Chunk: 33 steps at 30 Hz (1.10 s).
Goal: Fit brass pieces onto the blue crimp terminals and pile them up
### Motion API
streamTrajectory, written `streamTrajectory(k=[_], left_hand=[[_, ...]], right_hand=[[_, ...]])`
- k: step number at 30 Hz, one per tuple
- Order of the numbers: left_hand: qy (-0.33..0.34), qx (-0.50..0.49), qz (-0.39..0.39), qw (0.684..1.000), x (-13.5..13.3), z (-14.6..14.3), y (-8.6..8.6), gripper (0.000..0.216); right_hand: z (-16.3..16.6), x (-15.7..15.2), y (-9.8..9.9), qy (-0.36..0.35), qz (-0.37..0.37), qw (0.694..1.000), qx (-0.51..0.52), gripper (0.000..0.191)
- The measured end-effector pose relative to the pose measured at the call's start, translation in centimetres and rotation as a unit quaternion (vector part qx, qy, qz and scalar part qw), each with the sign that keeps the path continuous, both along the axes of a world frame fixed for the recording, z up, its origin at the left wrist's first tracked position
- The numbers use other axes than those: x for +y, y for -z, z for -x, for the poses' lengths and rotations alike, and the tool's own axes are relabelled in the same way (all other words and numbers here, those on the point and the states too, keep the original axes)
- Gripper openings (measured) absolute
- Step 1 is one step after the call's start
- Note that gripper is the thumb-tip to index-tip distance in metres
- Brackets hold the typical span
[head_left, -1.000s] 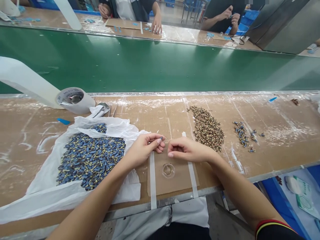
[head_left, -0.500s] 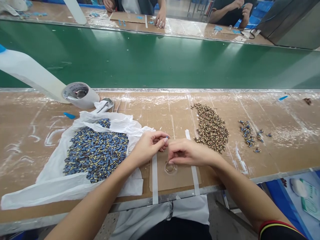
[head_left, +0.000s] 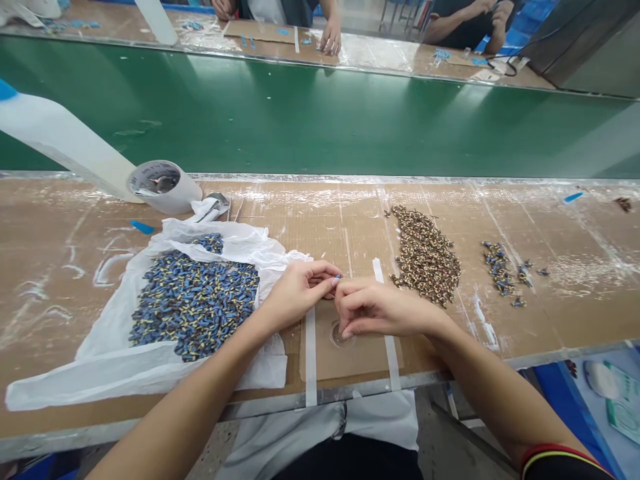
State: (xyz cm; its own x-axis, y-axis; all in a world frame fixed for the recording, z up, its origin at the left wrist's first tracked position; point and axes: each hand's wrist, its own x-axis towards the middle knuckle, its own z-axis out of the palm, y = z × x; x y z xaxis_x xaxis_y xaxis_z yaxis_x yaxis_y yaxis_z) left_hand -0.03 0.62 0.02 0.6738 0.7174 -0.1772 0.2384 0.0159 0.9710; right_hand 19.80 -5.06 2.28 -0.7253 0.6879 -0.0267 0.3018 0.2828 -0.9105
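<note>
My left hand (head_left: 309,285) pinches a small blue piece (head_left: 339,276) between thumb and fingertips; only a bit of it shows. Close against it, my right hand (head_left: 367,308) has its fingers curled together, and what they hold, if anything, is hidden. Under the right hand a small clear round dish (head_left: 340,333) rests on a cardboard mat (head_left: 325,363) taped down with white strips. Left of my hands, many small blue-and-yellow pieces (head_left: 200,300) lie heaped on a white cloth (head_left: 105,333). Right of them spreads a pile of small brown-and-yellow pieces (head_left: 427,257).
A small group of blue-and-brown pieces (head_left: 499,270) lies farther right. A tape roll (head_left: 167,190) and a white plastic bottle (head_left: 60,137) stand at the back left, near tweezers (head_left: 239,210). Beyond runs a green belt (head_left: 300,120), with two people working across it.
My right hand has lifted slightly from the clear dish, its fingers curled more. My left hand stays about where it was. The whole view has shifted a little.
</note>
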Motion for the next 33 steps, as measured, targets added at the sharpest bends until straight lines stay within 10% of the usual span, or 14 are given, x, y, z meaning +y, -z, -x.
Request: streamTrajectory(k=[12,20,33], left_hand=[[0.035,-0.004,-0.006,0.999,0.1,0.0,-0.3,0.02],[-0.008,-0.04,0.088,0.995,0.2,0.2,-0.1,0.025],[-0.003,-0.05,0.104,0.993,0.3,0.1,0.0,0.027]], right_hand=[[-1.5,0.1,-1.0,0.152,0.099,0.978,0.099,0.013],[-1.2,0.4,-0.3,0.391,-0.024,0.903,0.177,0.012],[-0.7,0.1,0.2,0.399,-0.066,0.905,0.13,0.014]])
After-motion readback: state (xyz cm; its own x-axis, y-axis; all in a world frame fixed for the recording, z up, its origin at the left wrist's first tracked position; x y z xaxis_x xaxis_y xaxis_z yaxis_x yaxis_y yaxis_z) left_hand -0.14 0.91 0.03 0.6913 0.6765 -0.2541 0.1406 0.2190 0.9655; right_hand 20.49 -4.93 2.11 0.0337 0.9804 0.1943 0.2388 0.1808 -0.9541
